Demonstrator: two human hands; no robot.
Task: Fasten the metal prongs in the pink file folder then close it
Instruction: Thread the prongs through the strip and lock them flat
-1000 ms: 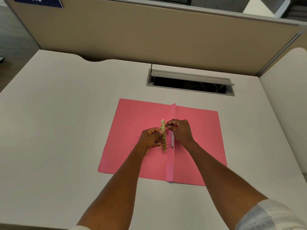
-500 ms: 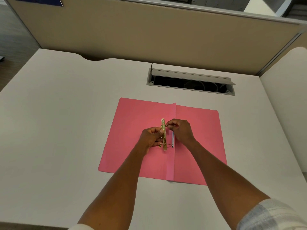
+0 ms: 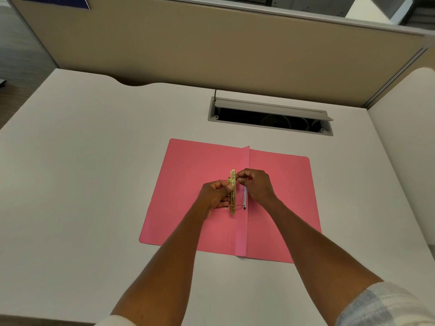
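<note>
Left hand [image 3: 215, 194] pinches brass bar [image 3: 233, 191], right hand [image 3: 255, 184] pinches upper prong [image 3: 238, 180]; fastening underway on pink file folder [image 3: 193, 184], next bend prongs flat

An open pink file folder [image 3: 195, 184] lies flat on the white desk [image 3: 94, 172].

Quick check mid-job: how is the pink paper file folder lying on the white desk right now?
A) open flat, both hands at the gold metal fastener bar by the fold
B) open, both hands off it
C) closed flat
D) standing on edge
A: the pink paper file folder lies open, with the left hand and right hand both at the gold metal fastener bar beside the centre fold.
</note>
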